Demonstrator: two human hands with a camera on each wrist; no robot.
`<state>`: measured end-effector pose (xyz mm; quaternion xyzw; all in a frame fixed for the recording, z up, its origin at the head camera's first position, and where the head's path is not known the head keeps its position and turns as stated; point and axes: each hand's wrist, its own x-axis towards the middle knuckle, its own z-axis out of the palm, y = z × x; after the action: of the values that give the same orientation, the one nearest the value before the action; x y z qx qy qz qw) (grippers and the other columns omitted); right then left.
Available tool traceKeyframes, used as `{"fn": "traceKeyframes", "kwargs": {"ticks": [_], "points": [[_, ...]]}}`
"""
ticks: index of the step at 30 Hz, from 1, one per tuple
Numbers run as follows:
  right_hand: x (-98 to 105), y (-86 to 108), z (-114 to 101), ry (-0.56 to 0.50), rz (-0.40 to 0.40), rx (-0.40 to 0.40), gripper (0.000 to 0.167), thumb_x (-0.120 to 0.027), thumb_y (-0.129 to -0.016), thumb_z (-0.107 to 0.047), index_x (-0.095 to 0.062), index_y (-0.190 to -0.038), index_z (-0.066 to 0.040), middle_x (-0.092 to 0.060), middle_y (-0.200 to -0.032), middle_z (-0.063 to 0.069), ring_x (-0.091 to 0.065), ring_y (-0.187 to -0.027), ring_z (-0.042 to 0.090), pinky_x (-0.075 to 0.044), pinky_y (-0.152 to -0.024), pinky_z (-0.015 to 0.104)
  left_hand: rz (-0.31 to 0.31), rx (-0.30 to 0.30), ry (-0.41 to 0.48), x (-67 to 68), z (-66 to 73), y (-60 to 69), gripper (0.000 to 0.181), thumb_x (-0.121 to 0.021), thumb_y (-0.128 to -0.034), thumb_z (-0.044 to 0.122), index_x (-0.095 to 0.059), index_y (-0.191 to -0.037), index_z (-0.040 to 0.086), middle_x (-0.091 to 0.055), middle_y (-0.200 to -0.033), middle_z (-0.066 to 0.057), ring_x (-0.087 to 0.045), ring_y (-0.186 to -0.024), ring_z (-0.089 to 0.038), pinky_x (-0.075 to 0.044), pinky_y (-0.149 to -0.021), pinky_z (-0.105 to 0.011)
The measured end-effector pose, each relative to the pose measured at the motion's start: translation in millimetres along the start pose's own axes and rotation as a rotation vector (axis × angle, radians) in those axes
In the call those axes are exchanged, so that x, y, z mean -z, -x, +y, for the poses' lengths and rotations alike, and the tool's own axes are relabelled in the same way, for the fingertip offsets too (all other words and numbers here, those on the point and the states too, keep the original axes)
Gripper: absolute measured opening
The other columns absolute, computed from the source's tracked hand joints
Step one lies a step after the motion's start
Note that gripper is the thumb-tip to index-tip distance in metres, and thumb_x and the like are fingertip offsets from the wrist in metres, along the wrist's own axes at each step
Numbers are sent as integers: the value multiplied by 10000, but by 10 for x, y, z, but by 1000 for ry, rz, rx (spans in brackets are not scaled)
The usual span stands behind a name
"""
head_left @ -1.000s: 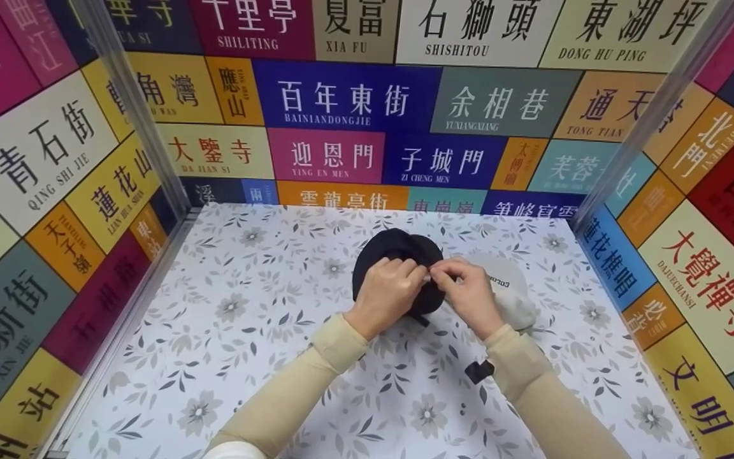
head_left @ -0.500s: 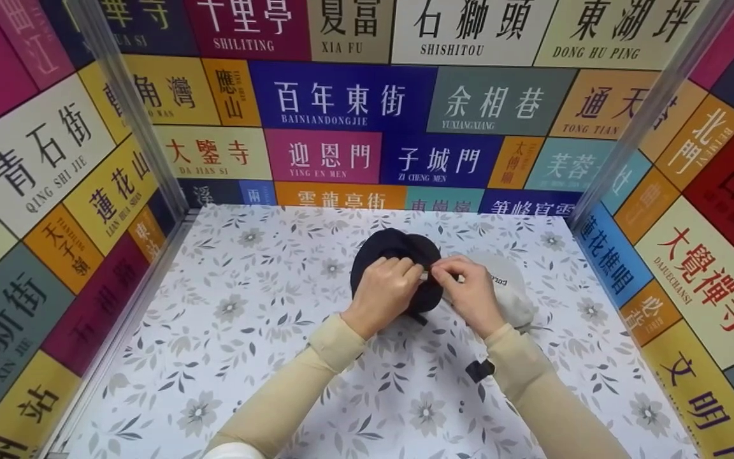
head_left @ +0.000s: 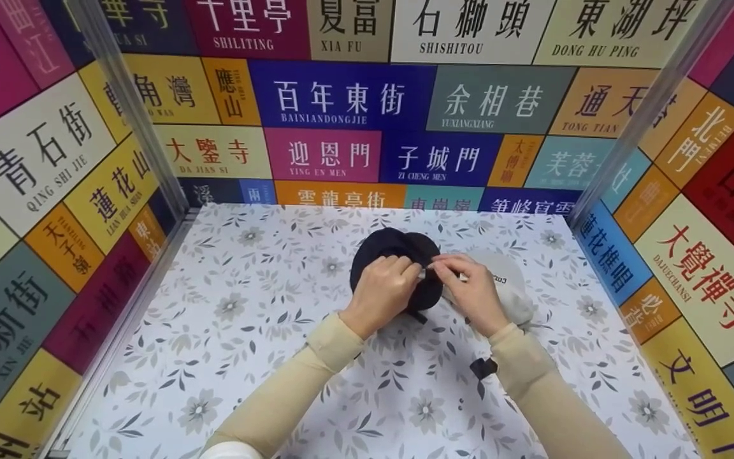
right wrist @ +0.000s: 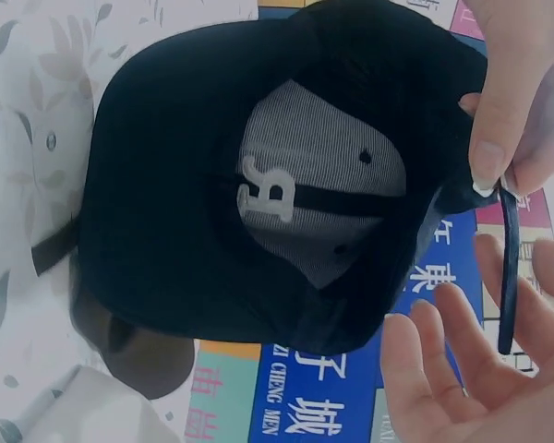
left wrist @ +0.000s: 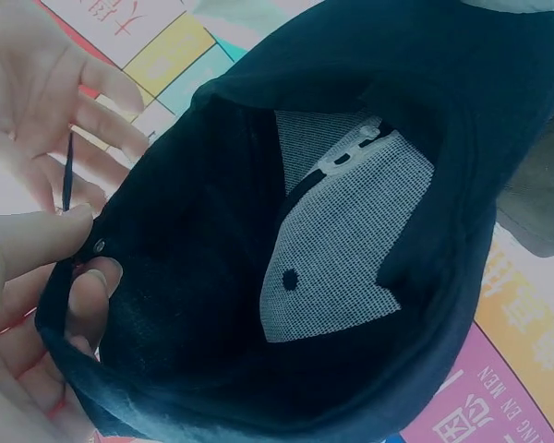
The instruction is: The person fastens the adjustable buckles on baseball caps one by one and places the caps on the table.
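A black baseball cap (head_left: 367, 245) is held with its inside turned up, and pale mesh and a stitched letter show within it in the right wrist view. With thumb and finger, my left hand (head_left: 383, 290) pinches the narrow back strap near a small metal fitting (left wrist: 99, 245). The strap's loose end (right wrist: 509, 277) sticks out past that grip. Beside this end is my right hand (right wrist: 471, 360), its fingers extended and the strap tip free in front of them. A dark brown cap brim (right wrist: 152, 355) shows past the black cap.
A light grey cap (head_left: 510, 280) with dark lettering lies behind my right hand. Flower-patterned white cloth (head_left: 233, 357) covers the table. Walls of coloured sign panels (head_left: 341, 95) stand at the back and both sides. A small black piece (head_left: 483, 368) shows beside the right sleeve.
The left hand keeps its pinch on the cap strap. The right hand's fingers have shifted slightly by the strap end; the cap has barely moved.
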<state>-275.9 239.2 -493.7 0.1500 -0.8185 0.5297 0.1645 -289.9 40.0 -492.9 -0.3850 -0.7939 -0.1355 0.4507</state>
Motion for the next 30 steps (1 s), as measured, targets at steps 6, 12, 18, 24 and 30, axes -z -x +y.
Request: {"fn": "traceKeyframes", "kwargs": {"ticks": [6,12,18,24,30], "points": [[-38,-22,-14,-2,-47,28,115,-688,-968,-221,-763,-927,-143,-672,-1191,47,-623,-1073,182,-537,-800,261,7,-13,-33,0,13,-13,131,-642,-962,132,-687,-846,90,-618,-787,-25,-593,-678,-188,-472,-591,-318],[-57,-19,-25,18,-28,32,95,-694,-961,-182,-751,-891,-152,-674,-1182,21,-622,-1071,153,-539,-783,258,-7,0,-1,8,25,-16,177,-584,-992,122,-686,-854,79,-628,-794,-39,-601,-707,-209,-484,-616,-336],[-56,4,-17,24,-14,38,100,-695,-959,-153,-757,-885,-126,-677,-1179,53,-627,-1058,179,-531,-772,237,-14,-6,-7,9,36,-9,171,-593,-981,109,-691,-843,87,-639,-789,-36,-609,-710,-209,-495,-622,-336],[-43,17,-13,8,-3,34,100,-701,-952,-135,-757,-870,-125,-679,-1169,49,-619,-1056,168,-521,-772,225,-3,-19,-21,1,31,-5,153,-613,-962,87,-695,-833,89,-634,-778,-27,-600,-693,-197,-482,-602,-320],[-34,16,-13,13,22,37,93,-710,-938,-98,-751,-855,-87,-678,-1168,94,-620,-1064,202,-510,-756,191,-1,-28,-35,11,21,-6,144,-623,-956,93,-696,-833,85,-631,-779,-30,-598,-700,-197,-482,-605,-320]]}}
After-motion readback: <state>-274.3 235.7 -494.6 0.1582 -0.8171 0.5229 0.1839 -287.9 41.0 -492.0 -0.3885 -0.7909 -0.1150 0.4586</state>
